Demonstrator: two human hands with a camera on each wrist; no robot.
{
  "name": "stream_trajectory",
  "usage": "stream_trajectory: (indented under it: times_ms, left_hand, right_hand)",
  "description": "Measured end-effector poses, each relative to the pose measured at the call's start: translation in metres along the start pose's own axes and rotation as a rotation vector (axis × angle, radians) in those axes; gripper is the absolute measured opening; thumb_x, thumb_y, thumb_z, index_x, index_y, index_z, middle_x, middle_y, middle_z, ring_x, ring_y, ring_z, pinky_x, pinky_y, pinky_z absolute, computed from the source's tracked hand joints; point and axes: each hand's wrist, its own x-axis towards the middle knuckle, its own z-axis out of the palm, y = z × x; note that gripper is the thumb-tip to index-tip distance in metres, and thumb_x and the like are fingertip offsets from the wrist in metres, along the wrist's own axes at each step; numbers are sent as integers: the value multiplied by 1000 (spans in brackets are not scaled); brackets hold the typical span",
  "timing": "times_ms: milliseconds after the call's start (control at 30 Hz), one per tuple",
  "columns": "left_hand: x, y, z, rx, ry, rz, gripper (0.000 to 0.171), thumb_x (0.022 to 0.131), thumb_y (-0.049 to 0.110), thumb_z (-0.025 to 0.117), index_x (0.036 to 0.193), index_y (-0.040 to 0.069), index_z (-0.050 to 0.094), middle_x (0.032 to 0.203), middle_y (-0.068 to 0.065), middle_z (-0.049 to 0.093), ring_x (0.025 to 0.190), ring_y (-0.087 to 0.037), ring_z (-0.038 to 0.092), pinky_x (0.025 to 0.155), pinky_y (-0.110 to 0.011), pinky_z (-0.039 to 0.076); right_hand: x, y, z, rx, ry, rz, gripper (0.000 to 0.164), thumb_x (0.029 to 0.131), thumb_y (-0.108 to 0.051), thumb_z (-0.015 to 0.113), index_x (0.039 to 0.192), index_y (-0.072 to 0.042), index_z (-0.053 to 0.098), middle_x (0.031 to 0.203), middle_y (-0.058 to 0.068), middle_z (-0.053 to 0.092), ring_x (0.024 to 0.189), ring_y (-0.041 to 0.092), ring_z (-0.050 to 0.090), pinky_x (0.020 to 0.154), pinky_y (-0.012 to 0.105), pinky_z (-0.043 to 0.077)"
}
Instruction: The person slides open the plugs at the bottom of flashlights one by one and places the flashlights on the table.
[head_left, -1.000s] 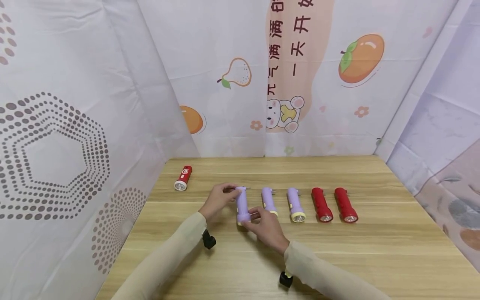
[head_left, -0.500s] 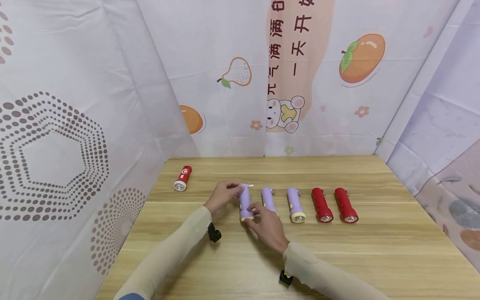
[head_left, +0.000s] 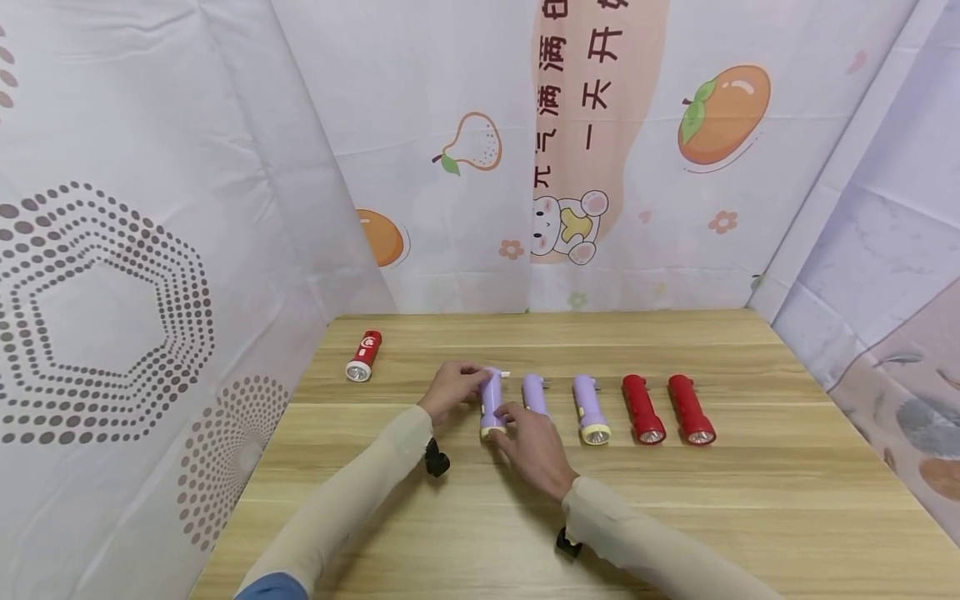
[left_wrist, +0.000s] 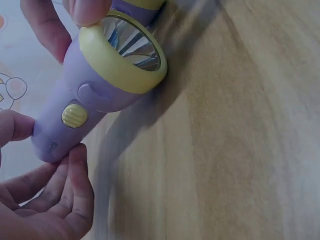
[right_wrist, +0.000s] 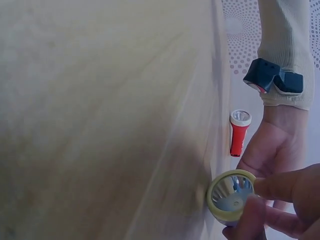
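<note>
A lavender flashlight (head_left: pixel 491 400) with a pale yellow head rim lies between my two hands, its head towards me. My left hand (head_left: pixel 452 387) pinches its tail end, where a pale prong-like piece sticks out to the right. At the head, my right hand (head_left: pixel 534 450) grips the rim between thumb and fingers. The left wrist view shows the yellow switch (left_wrist: pixel 74 116) on the body, facing sideways. In the right wrist view the reflector (right_wrist: pixel 232 197) faces that camera. Just right of the held one is a second lavender flashlight (head_left: pixel 535 393), its head partly hidden by my right hand.
Farther right in the same row lie another lavender flashlight (head_left: pixel 590 408) and two red flashlights, the nearer red one (head_left: pixel 643 408) and the outer red one (head_left: pixel 691 410). A smaller red-and-white flashlight (head_left: pixel 364 356) lies at the back left. Printed cloth walls (head_left: pixel 420 75) border the wooden table (head_left: pixel 465 533).
The lavender flashlight has moved slightly right and away from me, closer to its neighbour. My left hand has moved right with it; the right hand has barely shifted.
</note>
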Motion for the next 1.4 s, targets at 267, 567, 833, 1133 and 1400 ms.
stream_trajectory:
  times_ms: [267, 567, 833, 1133, 1400]
  left_hand:
    - [2, -2, 3, 76, 11, -41, 27, 96, 20, 71, 112, -1, 74, 100, -10, 73, 77, -17, 69, 69, -29, 59]
    - [4, 1, 3, 100, 13, -64, 27, 95, 21, 72, 108, -3, 73, 95, -11, 72, 74, -17, 68, 65, -27, 57]
    - [5, 0, 3, 156, 22, -58, 25, 94, 22, 72, 104, -2, 74, 91, -9, 71, 71, -15, 66, 62, -26, 56]
    - [2, 0, 3, 186, 9, -53, 24, 94, 23, 73, 101, 0, 75, 89, -8, 71, 71, -15, 64, 62, -26, 55]
    - [2, 0, 3, 203, -1, -51, 26, 96, 24, 72, 107, 1, 71, 94, -9, 70, 75, -17, 66, 64, -27, 56]
  right_hand:
    - [6, -1, -2, -25, -51, 4, 28, 94, -20, 76, 116, -4, 71, 108, 14, 75, 98, 28, 72, 82, 43, 58]
    - [12, -3, -7, -41, -77, 5, 29, 94, -21, 76, 116, -2, 72, 104, 13, 75, 92, 24, 72, 77, 40, 58]
    - [13, -2, -9, -2, -121, 45, 30, 96, -20, 74, 120, -2, 70, 106, 16, 74, 55, 7, 59, 53, 26, 52]
    - [13, -4, -9, 31, -138, 60, 31, 97, -20, 73, 121, 0, 69, 106, 19, 73, 48, 7, 56, 43, 26, 49]
    - [14, -3, -9, 76, -153, 88, 32, 97, -20, 72, 122, -1, 68, 116, 18, 72, 43, 8, 55, 45, 28, 50]
